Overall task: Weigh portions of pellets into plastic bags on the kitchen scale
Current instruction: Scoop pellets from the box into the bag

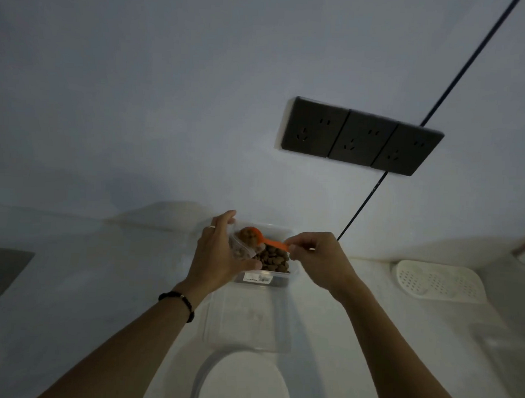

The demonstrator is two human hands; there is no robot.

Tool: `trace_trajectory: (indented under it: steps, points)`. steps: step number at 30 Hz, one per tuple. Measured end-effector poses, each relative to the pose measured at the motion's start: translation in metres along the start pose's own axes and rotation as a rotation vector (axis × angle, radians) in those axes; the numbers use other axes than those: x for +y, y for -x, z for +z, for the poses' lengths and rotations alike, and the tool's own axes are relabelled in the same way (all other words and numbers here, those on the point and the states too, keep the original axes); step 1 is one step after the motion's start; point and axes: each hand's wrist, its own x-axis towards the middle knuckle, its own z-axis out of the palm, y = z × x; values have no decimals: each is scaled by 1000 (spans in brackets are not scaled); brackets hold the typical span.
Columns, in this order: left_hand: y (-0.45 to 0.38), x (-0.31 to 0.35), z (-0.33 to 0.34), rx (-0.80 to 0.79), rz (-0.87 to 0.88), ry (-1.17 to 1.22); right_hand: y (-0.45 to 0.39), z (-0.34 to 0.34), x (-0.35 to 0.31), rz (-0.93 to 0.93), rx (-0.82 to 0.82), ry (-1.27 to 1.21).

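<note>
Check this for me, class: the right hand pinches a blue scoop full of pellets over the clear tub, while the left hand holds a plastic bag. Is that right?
One detail is wrong: the head view shows the scoop is orange, not blue. The right hand does pinch it, loaded with pellets, over the clear tub, and the left hand holds the plastic bag.

Two bare forearms reach forward from the bottom of the view toward the clear tub (282, 276). The left hand (220, 251), with a ring on one finger and a dark beaded bracelet at the wrist, curls its fingers above the tub's left side. The right hand (316, 258) hovers beside the tub's right edge, thumb and fingertips pinched together.
</note>
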Motion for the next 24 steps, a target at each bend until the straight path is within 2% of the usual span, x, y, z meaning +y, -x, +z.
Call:
trace_trajectory:
  steps: [2,6,12,17,24]
  points:
    - [1,0,0,-9,-7,18,2,6,-9,-125,-20,173]
    - [2,0,-1,-20,-21,44,6,5,-14,-260,60,261]
    - [2,1,0,-14,-30,49,9,-4,-9,-235,153,289]
    - [4,2,3,-20,-14,59,16,3,-10,-350,47,378]
    - [4,1,4,-24,-25,69,14,1,-3,-359,61,273]
